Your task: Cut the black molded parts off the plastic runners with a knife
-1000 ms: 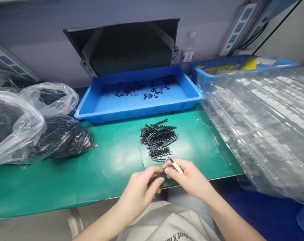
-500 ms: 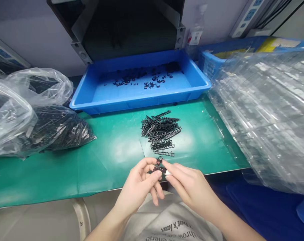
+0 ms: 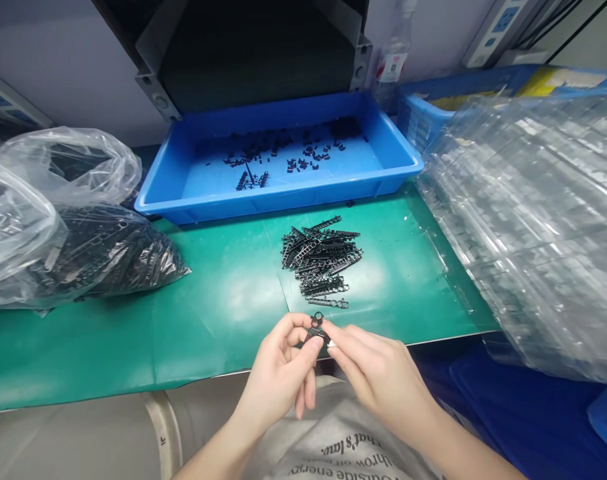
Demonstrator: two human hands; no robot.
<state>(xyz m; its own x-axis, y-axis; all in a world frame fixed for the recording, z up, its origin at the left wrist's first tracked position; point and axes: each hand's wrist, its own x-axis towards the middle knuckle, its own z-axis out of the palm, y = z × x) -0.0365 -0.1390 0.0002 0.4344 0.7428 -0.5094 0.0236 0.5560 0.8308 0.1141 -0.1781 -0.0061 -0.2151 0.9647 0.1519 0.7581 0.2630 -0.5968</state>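
Note:
My left hand [image 3: 283, 363] is closed, pinching a small black plastic part with rings [image 3: 317, 321] between thumb and index finger. My right hand [image 3: 378, 363] meets it from the other side, its index fingertip at the part and its thumb just below. A small white thing [image 3: 331, 343] shows between the right thumb and index finger; its kind is unclear. Fingers cover much of the black part. Just beyond my hands lies a pile of slim black plastic strips with rings [image 3: 323, 250], the closest strip [image 3: 327, 303] lying apart at its near edge.
A blue tray [image 3: 283, 203] with small black pieces and a few strips [image 3: 252, 178] stands behind the pile, beneath a dark chute [image 3: 258, 60]. A clear bag of black parts [image 3: 118, 250] sits left; stacked clear plastic trays [image 3: 538, 233] lean in from the right on the green mat [image 3: 218, 333].
A few black strip-like pieces now lie at the front left inside the blue tray, where bare blue showed before. My hands keep the black part in nearly the same place; the left lower fingers have shifted slightly.

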